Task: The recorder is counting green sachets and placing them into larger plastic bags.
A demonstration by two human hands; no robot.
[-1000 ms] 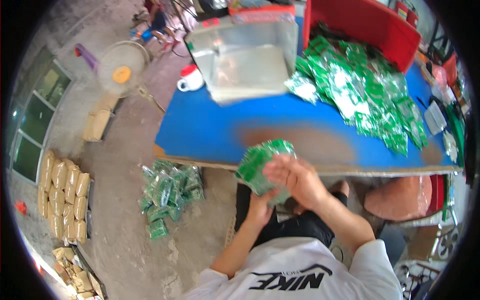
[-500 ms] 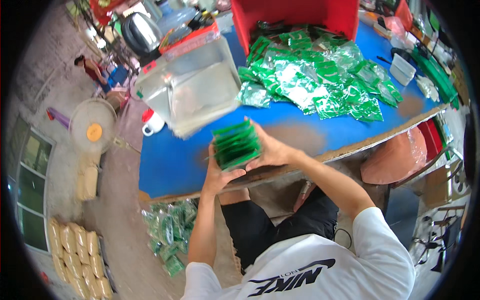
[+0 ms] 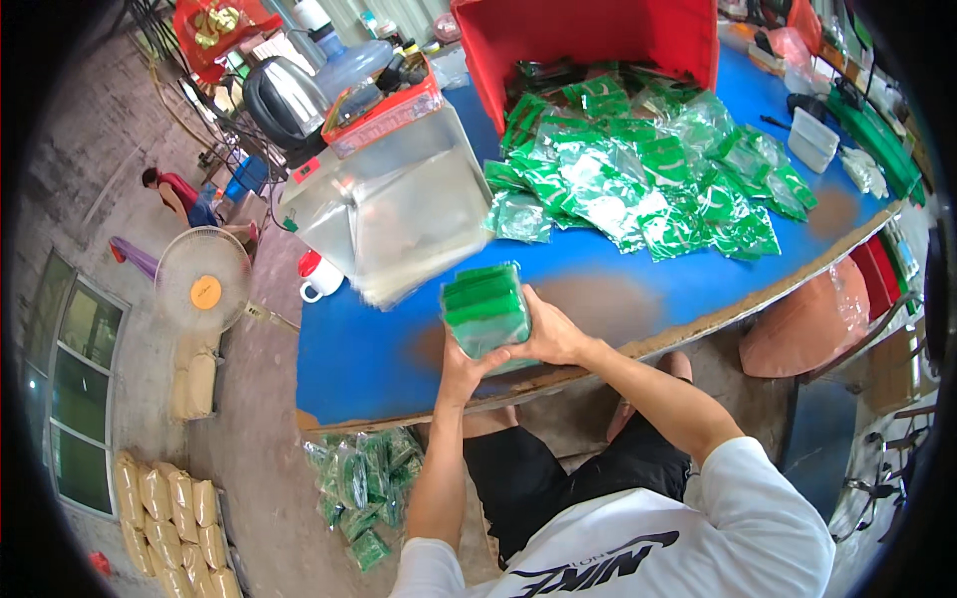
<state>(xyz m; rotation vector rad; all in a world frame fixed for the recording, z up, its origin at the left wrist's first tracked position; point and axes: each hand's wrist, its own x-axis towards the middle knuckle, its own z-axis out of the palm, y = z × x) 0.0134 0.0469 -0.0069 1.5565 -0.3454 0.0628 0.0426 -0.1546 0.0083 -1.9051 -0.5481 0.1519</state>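
Observation:
Between both palms I hold a stack of green and clear plastic packets (image 3: 486, 311) above the table's near edge. My left hand (image 3: 465, 371) grips its left and lower side, the fingers partly hidden behind it. Along the right side my right hand (image 3: 546, 331) is closed, with its thumb at the lower front corner. Beyond the stack, a loose heap of similar green packets (image 3: 648, 179) spills from a red bin (image 3: 610, 35) lying on its side.
On the blue table (image 3: 359, 364), clear plastic sheets or bags (image 3: 414, 214) lie left of the heap, near a red-and-white mug (image 3: 319, 276) and a kettle (image 3: 284, 100). Bundled green packets (image 3: 364, 478) sit on the floor. A fan (image 3: 204, 279) stands left; a person (image 3: 184, 199) is farther back.
The packets looked fanned and uneven before; now they form a neater, squarer block. My view has shifted slightly, and both hands still hold the stack.

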